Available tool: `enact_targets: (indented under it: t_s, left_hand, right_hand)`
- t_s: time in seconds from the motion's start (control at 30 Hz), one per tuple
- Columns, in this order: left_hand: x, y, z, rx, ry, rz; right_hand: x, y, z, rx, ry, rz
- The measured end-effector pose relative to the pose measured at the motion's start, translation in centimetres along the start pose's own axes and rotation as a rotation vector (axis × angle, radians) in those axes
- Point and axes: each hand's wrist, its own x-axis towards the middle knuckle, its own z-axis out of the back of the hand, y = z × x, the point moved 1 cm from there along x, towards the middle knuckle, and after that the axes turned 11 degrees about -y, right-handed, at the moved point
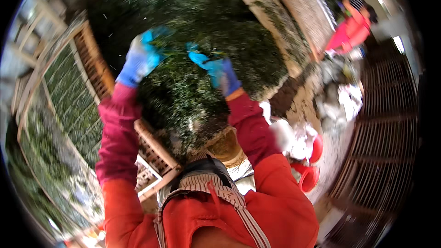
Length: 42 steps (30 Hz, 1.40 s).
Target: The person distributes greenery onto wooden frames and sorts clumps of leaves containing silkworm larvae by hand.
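A large heap of dark green leafy stalks (188, 94) lies in front of me. Both my hands wear gloves with bright blue fingers and purple-blue cuffs. My left hand (142, 57) is over the left part of the heap, its fingers smeared by motion, with green stems beside them. Whether it grips any of them I cannot tell. To its right, my right hand (213, 69) reaches over the leaves, its fingers stretched forward and apart, with nothing plainly held. Maroon sleeve covers (118, 131) run over my forearms.
Slatted orange-brown crates (154, 144) stand at the left, by a framed rack of greens (73, 94). A pale ledge (280, 32) bounds the heap at right. White bags (294, 135) and red containers (308, 177) lie near my right elbow. Another person in red (351, 30) works far right, beyond dark slatted racks (386, 142).
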Motion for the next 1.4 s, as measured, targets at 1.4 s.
enact_targets:
  t_s: [1.4]
  left_hand:
    - [-59.9,3.8,27.7,0.573,-1.054,0.412]
  right_hand:
    - [-24.1,-19.6,-27.5,-1.546,1.205,0.031]
